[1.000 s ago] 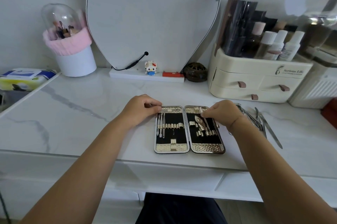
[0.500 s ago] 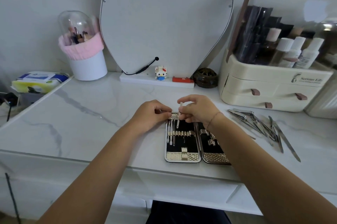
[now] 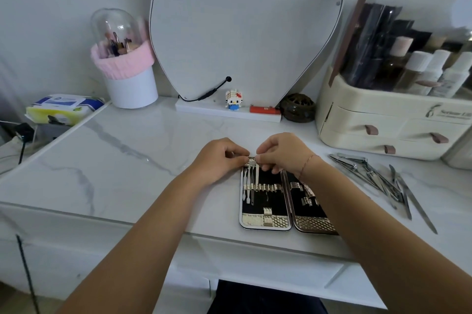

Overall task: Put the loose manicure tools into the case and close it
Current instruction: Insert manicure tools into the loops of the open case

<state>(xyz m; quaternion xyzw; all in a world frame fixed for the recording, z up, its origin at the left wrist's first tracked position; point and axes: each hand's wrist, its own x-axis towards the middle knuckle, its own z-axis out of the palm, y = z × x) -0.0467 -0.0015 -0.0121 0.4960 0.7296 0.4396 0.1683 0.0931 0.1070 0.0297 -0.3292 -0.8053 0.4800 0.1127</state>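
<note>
The right hand (image 3: 283, 154)'s grip pinches a slim tool (image 3: 257, 176), its length aimed at the case (image 3: 265, 221)'s loops just below; the left hand (image 3: 219, 157) pinches the case's top edge.

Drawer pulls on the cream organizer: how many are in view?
3: upper left pull, upper right pull, lower pull. The frame edge may hide more.

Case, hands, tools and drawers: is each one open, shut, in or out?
Case: open, lying flat.
Left hand: pinches the case's top edge.
Right hand: pinches a slim tool over the case's left half.
Loose tools: outside, piled right of the case.
Drawers: shut.
</note>
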